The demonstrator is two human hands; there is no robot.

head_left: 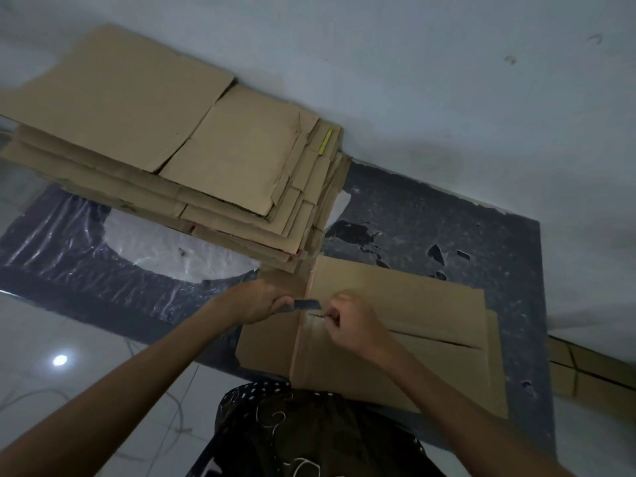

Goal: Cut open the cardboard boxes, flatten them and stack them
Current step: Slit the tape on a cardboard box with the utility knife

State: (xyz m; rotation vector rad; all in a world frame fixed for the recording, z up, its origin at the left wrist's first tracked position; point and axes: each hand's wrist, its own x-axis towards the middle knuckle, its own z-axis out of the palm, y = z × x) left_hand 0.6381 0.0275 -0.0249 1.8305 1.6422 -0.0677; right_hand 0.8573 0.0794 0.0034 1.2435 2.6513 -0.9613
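- Dim room: dark mat (pixel 447 228) spread over pale floor tiles (pixel 86 339), pale wall behind.
- Left hand (pixel 256 301) fingers curled round a cutter (pixel 306 304), blade pointing towards the right hand (pixel 358 325).
- Right fingers pinching a thin metal sliver (pixel 318 315), too small to identify.
- Directly beneath both: flattened cardboard box (pixel 395 297), flat on the mat.
- Beyond the fingers, leftwards: stack of flattened boxes (pixel 172 132).

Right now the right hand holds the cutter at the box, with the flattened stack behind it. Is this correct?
No. The head view shows the left hand holding the cutter at the box; the flattened stack is behind it.
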